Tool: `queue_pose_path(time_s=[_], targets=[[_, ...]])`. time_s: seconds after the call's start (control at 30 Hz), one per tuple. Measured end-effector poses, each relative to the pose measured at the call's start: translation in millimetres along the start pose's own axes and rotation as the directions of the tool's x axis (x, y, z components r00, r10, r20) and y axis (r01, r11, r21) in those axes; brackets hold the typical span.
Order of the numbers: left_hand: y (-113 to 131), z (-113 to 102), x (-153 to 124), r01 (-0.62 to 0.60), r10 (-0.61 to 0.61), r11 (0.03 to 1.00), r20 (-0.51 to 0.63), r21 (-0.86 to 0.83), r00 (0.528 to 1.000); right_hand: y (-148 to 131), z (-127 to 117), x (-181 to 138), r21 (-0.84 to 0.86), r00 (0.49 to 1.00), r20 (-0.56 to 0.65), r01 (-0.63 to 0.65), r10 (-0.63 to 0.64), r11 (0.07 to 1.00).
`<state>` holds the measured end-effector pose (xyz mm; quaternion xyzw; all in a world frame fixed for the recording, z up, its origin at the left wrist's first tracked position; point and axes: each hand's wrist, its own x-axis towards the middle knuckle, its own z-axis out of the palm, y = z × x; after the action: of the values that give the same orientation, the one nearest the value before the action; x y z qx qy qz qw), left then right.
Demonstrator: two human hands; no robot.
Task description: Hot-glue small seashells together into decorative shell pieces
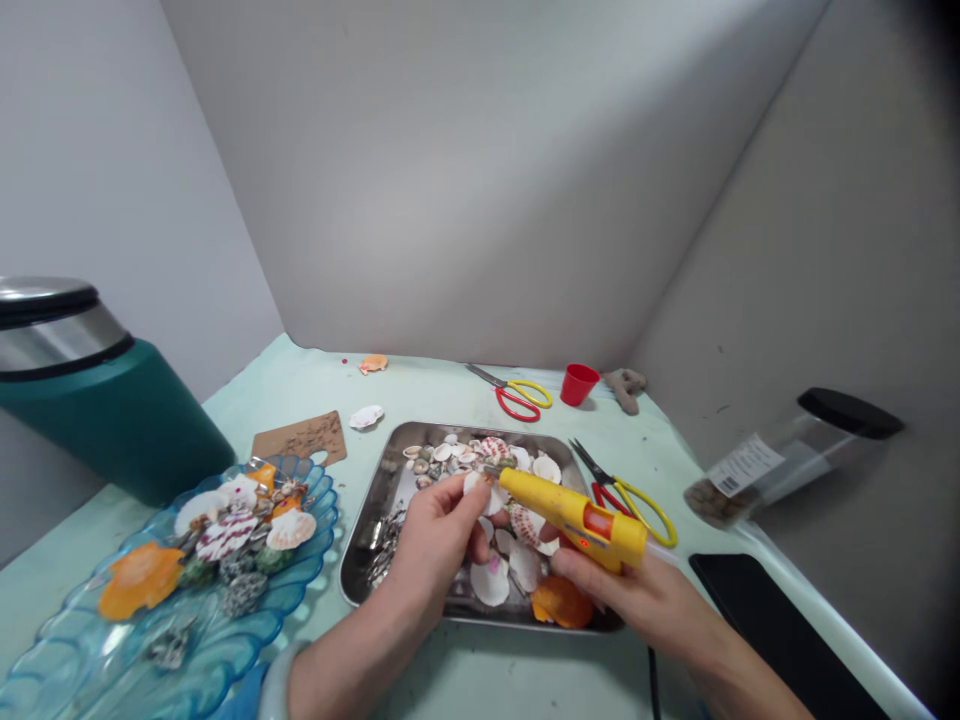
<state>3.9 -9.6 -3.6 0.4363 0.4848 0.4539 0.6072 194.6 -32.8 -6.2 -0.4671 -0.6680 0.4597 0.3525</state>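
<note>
A yellow glue gun (559, 505) is gripped in my right hand (626, 585), its nozzle pointing left. My left hand (435, 530) pinches a small white seashell (476, 488) right at the nozzle tip; whether the two touch I cannot tell. Both hands are above a metal tray (358, 545) of seashells. White and striped shells lie in it, with an orange shell (562, 602) at its near right corner. Dark silvery bits (384, 545) are heaped on the tray's left side, partly behind my left hand.
At left, a blue scalloped plate (247, 635) bears shells and stones, beside a green bottle (112, 420). Two pairs of scissors (525, 398) (630, 500), a red cup (579, 384) and a brown cardboard piece (296, 440) lie around. Right: a clear jar (780, 460) and a black flat object (780, 630).
</note>
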Motion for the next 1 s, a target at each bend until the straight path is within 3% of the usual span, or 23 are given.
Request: queue_pose_path(time_s=[0.37, 0.77, 1.0], targets=[[2, 1, 0, -0.008, 0.008, 1.0, -0.003, -0.007, 1.0, -7, -1, -1, 0.036, 0.999, 0.038, -0.035, 0.034, 0.999], [1, 0, 2, -0.012, 0.012, 1.0, -0.011, -0.012, 1.0, -1, 0, 0, 0.084, 1.0, -0.007, 0.024, -0.024, 0.996], [3, 1, 0, -0.022, 0.022, 1.0, -0.009, -0.02, 1.0, 4, 0, 0, 0.111, 0.999, -0.018, -0.042, 0.044, 0.993]])
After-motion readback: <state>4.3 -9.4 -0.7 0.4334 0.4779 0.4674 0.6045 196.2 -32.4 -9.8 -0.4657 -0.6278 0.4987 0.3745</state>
